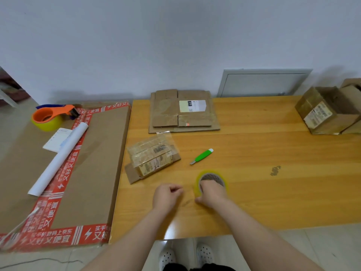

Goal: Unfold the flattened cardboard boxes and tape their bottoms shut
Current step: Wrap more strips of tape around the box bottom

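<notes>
My right hand [212, 193] grips a yellowish roll of clear tape [212, 178] that stands on the wooden table near the front edge. My left hand [167, 194] is just left of it with curled fingers pinched together, apparently on the tape's loose end, though blur hides the strip. A small flattened box [153, 157] covered in old tape lies ahead of my left hand. A stack of flattened cardboard boxes [183, 112] lies at the back of the table.
A green utility knife [202, 155] lies right of the small box. Assembled boxes [328, 110] stand at the back right. On the left, a big cardboard sheet [93, 163] carries an orange tape dispenser [52, 116], a white paper roll [58, 159] and a note.
</notes>
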